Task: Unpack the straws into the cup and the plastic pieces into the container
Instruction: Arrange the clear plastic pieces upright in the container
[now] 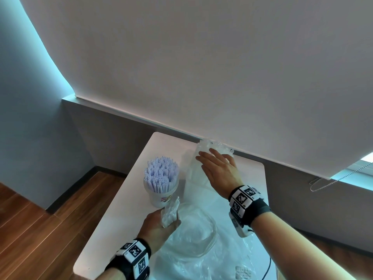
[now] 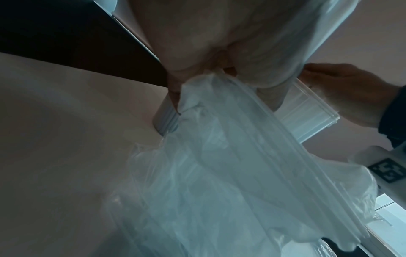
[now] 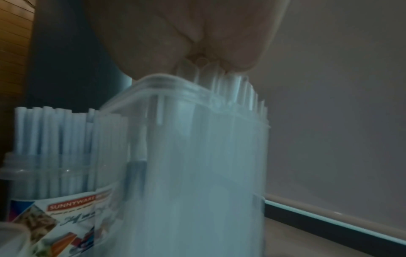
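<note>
A clear cup [image 1: 161,196] packed with pale straws [image 1: 161,172] stands on the white table [image 1: 113,229]. To its right is a tall clear container [image 1: 193,170] with clear plastic pieces [image 1: 214,145] sticking out of its top. My right hand [image 1: 214,161] lies flat over that top, fingers straight on the pieces [image 3: 230,83]. Near the cup's base, my left hand [image 1: 169,221] grips the crumpled neck of an empty clear plastic bag [image 1: 171,209], which hangs from the fist in the left wrist view [image 2: 219,156].
More loose clear bag film [image 1: 193,235] lies spread over the near part of the table. A grey wall and a roller blind [image 1: 201,67] stand right behind the container. Wooden floor [image 1: 40,229] shows past the table's left edge.
</note>
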`<state>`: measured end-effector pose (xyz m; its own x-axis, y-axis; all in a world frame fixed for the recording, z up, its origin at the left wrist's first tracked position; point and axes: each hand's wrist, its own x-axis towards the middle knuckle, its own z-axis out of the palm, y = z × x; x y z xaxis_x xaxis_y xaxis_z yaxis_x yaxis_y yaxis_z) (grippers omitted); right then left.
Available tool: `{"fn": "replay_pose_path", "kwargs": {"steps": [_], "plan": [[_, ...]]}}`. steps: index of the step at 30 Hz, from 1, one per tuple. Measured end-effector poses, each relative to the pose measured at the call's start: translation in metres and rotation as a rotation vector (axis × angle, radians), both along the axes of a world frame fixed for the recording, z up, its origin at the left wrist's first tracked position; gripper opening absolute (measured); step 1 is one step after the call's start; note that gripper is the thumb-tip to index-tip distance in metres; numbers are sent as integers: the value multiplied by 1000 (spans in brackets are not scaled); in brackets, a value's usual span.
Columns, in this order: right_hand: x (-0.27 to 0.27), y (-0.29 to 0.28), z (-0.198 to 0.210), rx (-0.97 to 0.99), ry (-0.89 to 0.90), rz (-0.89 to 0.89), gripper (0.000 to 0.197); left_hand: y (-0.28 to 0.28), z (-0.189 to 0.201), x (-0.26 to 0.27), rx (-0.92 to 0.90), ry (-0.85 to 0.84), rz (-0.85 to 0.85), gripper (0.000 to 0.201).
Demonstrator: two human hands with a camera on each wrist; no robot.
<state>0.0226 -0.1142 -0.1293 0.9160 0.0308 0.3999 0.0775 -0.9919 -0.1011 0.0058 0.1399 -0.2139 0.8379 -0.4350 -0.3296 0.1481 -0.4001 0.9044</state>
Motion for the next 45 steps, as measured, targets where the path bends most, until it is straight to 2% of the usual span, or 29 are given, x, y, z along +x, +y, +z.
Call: {"fn": "replay_pose_path", "kwargs": {"steps": [5, 8, 11, 13, 18, 21, 23, 25, 27, 29, 31, 33, 36, 38, 41, 45], "plan": [[-1, 14, 11, -116, 135, 36, 50, -3, 0, 0, 23, -4, -14, 21], [6, 22, 7, -92, 93, 92, 37, -4, 0, 1, 36, -18, -27, 24], [15, 18, 2, 25, -56, 159, 20, -2, 0, 0, 23, -12, -20, 24], [19, 9, 3, 97, -98, 132, 12, -1, 1, -1, 21, -6, -21, 24], [18, -5, 11, 83, -42, 13, 13, -2, 8, -2, 36, -25, -30, 20], [9, 8, 29, 101, -27, 15, 25, -2, 13, -3, 48, -32, -45, 21], [-4, 30, 49, 136, -19, 141, 34, -3, 17, -2, 32, -65, -72, 23], [-22, 59, 60, 149, 136, 372, 43, -4, 22, -3, 17, -140, -123, 20], [-36, 84, 49, 74, 342, 521, 51, -5, 26, -3, 20, -220, -139, 26], [-44, 98, 26, 13, 399, 574, 48, -4, 26, -3, 6, -227, -94, 27], [-46, 104, 6, 18, 335, 561, 34, -2, 20, -1, 18, -154, -108, 25], [-44, 103, -8, 36, 245, 535, 25, 1, 18, 0, 56, -151, -126, 23], [-42, 99, -19, 97, 157, 528, 24, 5, 19, 2, 33, -253, -167, 51], [-43, 91, -17, 131, 125, 515, 21, 9, 24, 4, 66, -369, -239, 61], [-44, 71, 6, 163, 131, 447, 22, 13, 29, 11, 126, -525, -290, 57], [-44, 33, 73, 249, 126, 261, 27, 8, 51, 10, 178, -630, -280, 43]]}}
